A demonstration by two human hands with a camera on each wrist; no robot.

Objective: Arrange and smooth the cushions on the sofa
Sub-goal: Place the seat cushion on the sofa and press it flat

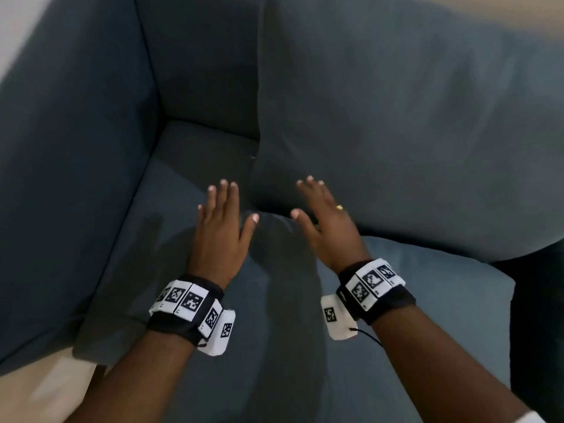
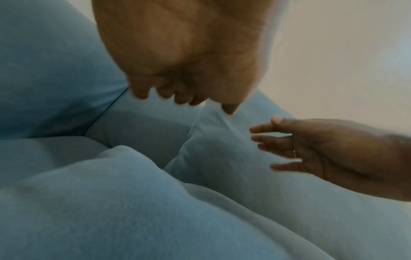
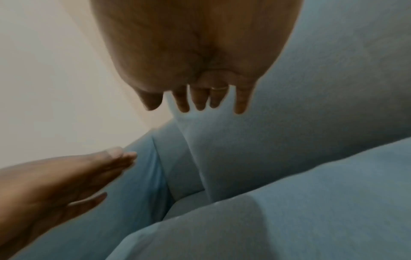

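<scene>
A dark blue-grey sofa fills the head view. A big loose back cushion [image 1: 396, 123] leans against the sofa back on the right. A flatter blue cushion [image 1: 305, 315] lies on the seat [image 1: 171, 184] beneath my forearms. My left hand [image 1: 221, 215] hovers palm down with straight fingers above that flat cushion's far edge. To its right, my right hand [image 1: 317, 209], ring on one finger, reaches with spread straight fingers at the lower corner of the back cushion; contact cannot be told. In the wrist views the left hand [image 2: 182, 91] and the right hand [image 3: 200, 102] hold nothing.
The sofa's left armrest [image 1: 70, 154] rises on the left, meeting the sofa back [image 1: 201, 65] at the corner. Pale floor [image 1: 45, 389] shows at the lower left. A dark gap [image 1: 537, 315] lies right of the flat cushion.
</scene>
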